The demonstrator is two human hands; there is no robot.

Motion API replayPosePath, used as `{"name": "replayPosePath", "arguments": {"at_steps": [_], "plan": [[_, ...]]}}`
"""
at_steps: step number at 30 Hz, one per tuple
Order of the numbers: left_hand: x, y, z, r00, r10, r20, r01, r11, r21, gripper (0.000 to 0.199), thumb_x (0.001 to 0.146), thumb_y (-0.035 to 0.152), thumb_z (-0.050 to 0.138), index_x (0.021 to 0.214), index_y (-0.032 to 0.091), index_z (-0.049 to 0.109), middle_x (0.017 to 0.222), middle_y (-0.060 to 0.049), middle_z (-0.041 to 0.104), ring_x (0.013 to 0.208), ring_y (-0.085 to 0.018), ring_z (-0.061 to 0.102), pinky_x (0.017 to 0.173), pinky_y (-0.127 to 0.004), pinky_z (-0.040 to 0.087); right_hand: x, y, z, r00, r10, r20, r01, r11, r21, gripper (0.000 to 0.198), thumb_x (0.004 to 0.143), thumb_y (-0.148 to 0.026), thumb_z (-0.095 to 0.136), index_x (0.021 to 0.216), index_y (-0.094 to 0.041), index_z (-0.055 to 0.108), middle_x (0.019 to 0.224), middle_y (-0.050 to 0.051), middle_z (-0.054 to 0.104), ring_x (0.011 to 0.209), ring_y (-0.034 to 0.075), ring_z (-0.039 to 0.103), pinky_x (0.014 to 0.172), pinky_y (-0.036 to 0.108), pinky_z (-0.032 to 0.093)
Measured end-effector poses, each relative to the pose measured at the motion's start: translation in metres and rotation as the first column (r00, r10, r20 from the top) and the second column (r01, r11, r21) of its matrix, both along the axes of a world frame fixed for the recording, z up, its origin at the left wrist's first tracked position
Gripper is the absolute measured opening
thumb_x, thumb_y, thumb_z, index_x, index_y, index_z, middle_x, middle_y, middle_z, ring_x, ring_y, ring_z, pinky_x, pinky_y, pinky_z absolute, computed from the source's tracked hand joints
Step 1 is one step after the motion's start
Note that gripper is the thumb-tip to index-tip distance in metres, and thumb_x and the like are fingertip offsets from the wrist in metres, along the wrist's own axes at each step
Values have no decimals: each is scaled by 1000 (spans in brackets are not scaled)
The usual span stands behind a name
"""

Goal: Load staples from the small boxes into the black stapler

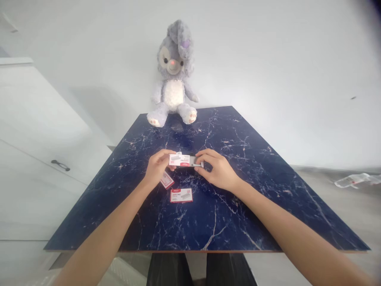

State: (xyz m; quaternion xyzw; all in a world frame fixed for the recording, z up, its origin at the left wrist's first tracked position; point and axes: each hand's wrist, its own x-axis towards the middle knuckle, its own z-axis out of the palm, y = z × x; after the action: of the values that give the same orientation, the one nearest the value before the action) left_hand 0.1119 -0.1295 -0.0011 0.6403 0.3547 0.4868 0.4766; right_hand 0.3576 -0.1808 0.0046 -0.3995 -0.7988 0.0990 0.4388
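Note:
Over the middle of the table, my left hand (157, 167) is closed on the left end of a small white and red staple box (179, 160) with a grey strip printed on it. My right hand (218, 169) pinches a grey piece (196, 161) at the box's right end, which looks like staples or an inner tray; I cannot tell which. Something dark shows partly behind the box. Under my left hand lies a second red and white box (167, 180), partly covered. Another staple box (181, 195) lies flat closer to me.
A grey plush rabbit (174, 91) sits at the far edge of the dark blue marbled table (238, 222), against the wall. White cabinets (35, 159) stand on the left. Clear plastic wrapping (354, 180) lies off to the right, beyond the table.

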Motion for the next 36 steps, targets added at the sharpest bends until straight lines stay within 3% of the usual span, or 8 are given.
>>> {"name": "replayPosePath", "arguments": {"at_steps": [4, 9, 15, 22, 27, 29, 32, 36], "plan": [[1, -2, 3, 999, 17, -46, -17, 1000, 7, 19, 85, 28, 63, 99, 18, 70, 72, -1, 69, 58, -15, 65, 55, -27, 55, 1, 1, 0, 995, 13, -102, -27, 990, -138, 5, 84, -24, 69, 82, -23, 65, 117, 6, 66, 106, 23, 63, 94, 43, 51], [3, -3, 4, 998, 55, -24, -55, 998, -15, 23, 85, 34, 66, 101, 17, 68, 70, -2, 68, 56, -15, 65, 52, -27, 55, 3, 3, 3, 935, -5, -354, -92, 962, -258, 13, 93, -35, 60, 90, -22, 62, 129, 8, 63, 110, 22, 64, 93, 42, 52], [5, -6, 4, 996, 62, -58, -62, 998, 3, 27, 88, 38, 63, 104, 17, 69, 74, -3, 69, 58, -14, 64, 55, -27, 56, 6, 2, 6, 998, -58, 22, 58, 998, 16, 11, 91, -26, 62, 99, -23, 69, 124, 9, 65, 112, 27, 59, 100, 50, 46], [4, -10, 7, 988, 31, -150, -19, 996, 83, 26, 92, 33, 57, 108, 18, 71, 74, -2, 70, 58, -14, 64, 58, -26, 53, 4, 4, 0, 987, -25, 157, 28, 1000, -14, 13, 94, -22, 56, 98, -22, 69, 109, 8, 69, 99, 24, 61, 89, 44, 51], [5, -13, 6, 986, -6, -165, 19, 997, 75, 27, 91, 35, 59, 108, 18, 71, 76, -3, 71, 59, -14, 66, 58, -26, 53, 6, 3, 1, 954, 5, 299, -22, 998, 54, 13, 96, -24, 54, 95, -21, 67, 106, 10, 68, 99, 26, 59, 90, 46, 48], [6, -13, 6, 987, 6, -158, 5, 998, 70, 27, 91, 35, 59, 108, 18, 71, 75, -3, 70, 58, -14, 65, 58, -26, 53, 4, 1, 4, 975, 9, 224, -22, 998, 59, 13, 97, -24, 52, 94, -22, 65, 112, 10, 68, 105, 27, 60, 93, 46, 48], [6, -10, 7, 993, 35, -116, -29, 998, 46, 26, 90, 36, 60, 107, 17, 70, 76, -2, 70, 56, -13, 64, 58, -26, 53, 3, -2, 9, 991, -98, -92, 98, 995, -4, 11, 98, -26, 50, 100, -23, 60, 116, 9, 68, 106, 24, 63, 90, 42, 51], [6, -8, 7, 996, 58, -63, -57, 998, 11, 25, 87, 36, 64, 105, 18, 69, 80, -3, 71, 56, -13, 63, 57, -27, 53, 12, 3, 7, 877, -278, -393, 239, 960, -147, 14, 99, -32, 47, 100, -23, 58, 100, 7, 71, 87, 20, 69, 75, 35, 54]]}}
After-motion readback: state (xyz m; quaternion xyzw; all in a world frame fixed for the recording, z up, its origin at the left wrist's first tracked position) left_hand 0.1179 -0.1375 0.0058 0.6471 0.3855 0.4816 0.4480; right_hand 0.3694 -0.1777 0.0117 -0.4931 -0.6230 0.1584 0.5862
